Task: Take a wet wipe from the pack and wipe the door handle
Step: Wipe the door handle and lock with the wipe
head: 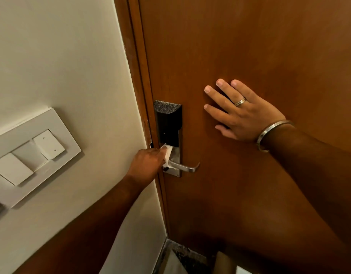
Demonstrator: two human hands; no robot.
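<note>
A silver lever door handle point(187, 167) sticks out to the right from a black and silver lock plate point(169, 123) on the brown wooden door point(249, 46). My left hand point(147, 165) holds a crumpled white wet wipe point(167, 156) pressed against the lock plate at the base of the handle. My right hand point(238, 113) lies flat on the door with its fingers spread, to the right of the lock, holding nothing. It wears a ring and a metal bangle. The wipe pack is not in view.
A white switch panel point(30, 155) is on the cream wall point(62, 56) to the left of the door frame point(139, 76). At the bottom, dark floor point(190, 258) and pale objects show at the foot of the door.
</note>
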